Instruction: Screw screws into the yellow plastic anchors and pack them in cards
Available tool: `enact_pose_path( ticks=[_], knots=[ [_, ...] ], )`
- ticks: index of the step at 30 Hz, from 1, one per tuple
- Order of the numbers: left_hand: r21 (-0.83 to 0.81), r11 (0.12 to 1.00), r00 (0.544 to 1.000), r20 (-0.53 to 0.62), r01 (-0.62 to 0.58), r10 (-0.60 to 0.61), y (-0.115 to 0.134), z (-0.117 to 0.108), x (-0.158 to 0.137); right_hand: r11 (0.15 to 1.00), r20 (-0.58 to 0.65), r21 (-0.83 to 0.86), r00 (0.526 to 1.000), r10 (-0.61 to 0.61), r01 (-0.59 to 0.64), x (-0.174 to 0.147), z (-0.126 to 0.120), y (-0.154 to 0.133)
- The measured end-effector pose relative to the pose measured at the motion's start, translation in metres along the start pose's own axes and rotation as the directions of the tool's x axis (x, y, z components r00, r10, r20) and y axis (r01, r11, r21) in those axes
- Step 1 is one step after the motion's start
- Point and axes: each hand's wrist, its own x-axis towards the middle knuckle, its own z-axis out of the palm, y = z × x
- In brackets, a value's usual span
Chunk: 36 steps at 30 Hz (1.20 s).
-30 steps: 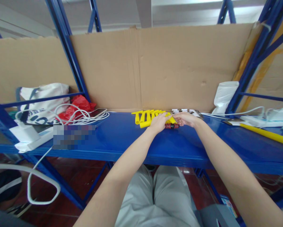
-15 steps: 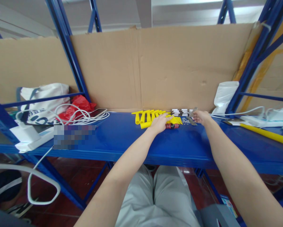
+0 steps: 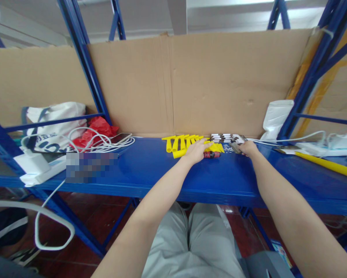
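Observation:
My left hand (image 3: 195,151) rests over yellow plastic pieces (image 3: 215,147), its fingers stretched out to the right. To its left lies a row of yellow tube-like handles (image 3: 175,144). A red and black tool handle (image 3: 212,154), like a screwdriver's, lies just beside that hand. My right hand (image 3: 247,148) has its fingers closed at flat metal plates (image 3: 236,148), seemingly pinching one; the fingertips are partly hidden. Small shiny bits (image 3: 227,148) are scattered between the hands. Behind them lie black-and-white strips (image 3: 220,138).
A long yellow-handled tool (image 3: 326,163) and a white power strip (image 3: 315,148) lie at right. A white pouch (image 3: 276,119) leans by the post. At left are white cables (image 3: 118,143), a red bag (image 3: 99,129) and a cloth bag (image 3: 56,125). Cardboard (image 3: 219,85) walls the back.
My right hand has come down slightly towards the shelf, and the shiny strip that stood up at its fingertips no longer shows there. My left hand has stayed in place.

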Motion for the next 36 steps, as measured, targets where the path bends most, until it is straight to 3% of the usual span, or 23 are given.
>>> enact_pose_path(
  ticks=[3,5,14,17,20,24,29,31,36],
  knots=[
    [-0.003,1.000,1.000,0.002,-0.007,0.007,0.001,-0.001,0.000,0.969,0.012,-0.248,1.000,0.018,-0.014,-0.007,-0.001,-0.005],
    [0.003,1.000,1.000,0.008,-0.005,0.005,0.001,-0.001,0.000,0.950,-0.007,-0.310,0.999,-0.036,0.032,-0.012,-0.001,-0.008],
    [0.007,0.999,0.999,-0.001,-0.033,0.033,0.004,-0.004,-0.001,0.907,-0.052,-0.404,0.987,-0.149,0.116,-0.022,-0.002,-0.015],
    [0.002,1.000,1.000,-0.005,-0.023,0.023,0.008,-0.007,-0.002,0.890,-0.050,-0.410,0.969,-0.241,0.200,-0.025,-0.003,-0.024],
    [-0.001,1.000,1.000,0.003,-0.029,0.029,0.010,-0.008,-0.003,0.842,-0.020,-0.374,0.904,-0.426,0.389,-0.028,0.001,-0.037],
    [0.007,0.999,0.999,0.009,-0.046,0.046,0.009,-0.005,-0.002,0.704,0.031,-0.221,0.726,-0.687,0.675,-0.034,0.015,-0.054],
    [-0.006,1.000,0.999,-0.027,-0.031,0.030,0.006,-0.002,-0.001,0.535,0.164,-0.101,0.545,-0.822,0.838,-0.048,0.028,-0.068],
    [-0.002,1.000,1.000,-0.029,-0.012,0.012,0.006,-0.001,-0.001,0.515,0.198,-0.098,0.524,-0.828,0.851,-0.051,0.029,-0.070],
    [-0.013,0.999,0.998,-0.040,-0.045,0.044,0.005,0.002,0.000,0.531,0.222,-0.112,0.542,-0.811,0.840,-0.053,0.025,-0.071]
  ],
)
